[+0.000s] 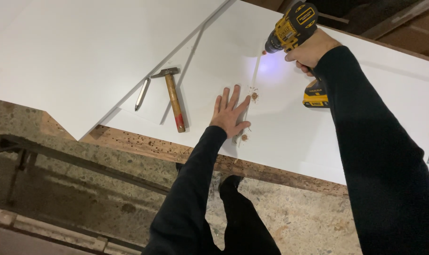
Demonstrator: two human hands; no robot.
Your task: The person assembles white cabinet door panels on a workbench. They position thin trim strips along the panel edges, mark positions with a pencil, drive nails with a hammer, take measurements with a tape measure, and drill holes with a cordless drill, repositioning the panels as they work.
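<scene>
My left hand (230,113) lies flat with fingers spread on a white board (290,127), beside a narrow white strip (255,78) and small piles of wood dust (254,96). My right hand (311,49) grips a yellow and black cordless drill (292,28), held tilted with its tip near the far end of the strip. The drill's lamp casts a bluish spot on the board. Both arms wear black sleeves.
A hammer with a wooden handle and red end (173,97) and a metal punch (142,94) lie on the board to the left. Another white panel (82,56) overlaps at the left. Below is a speckled stone floor (290,222) and a dark metal frame (44,151).
</scene>
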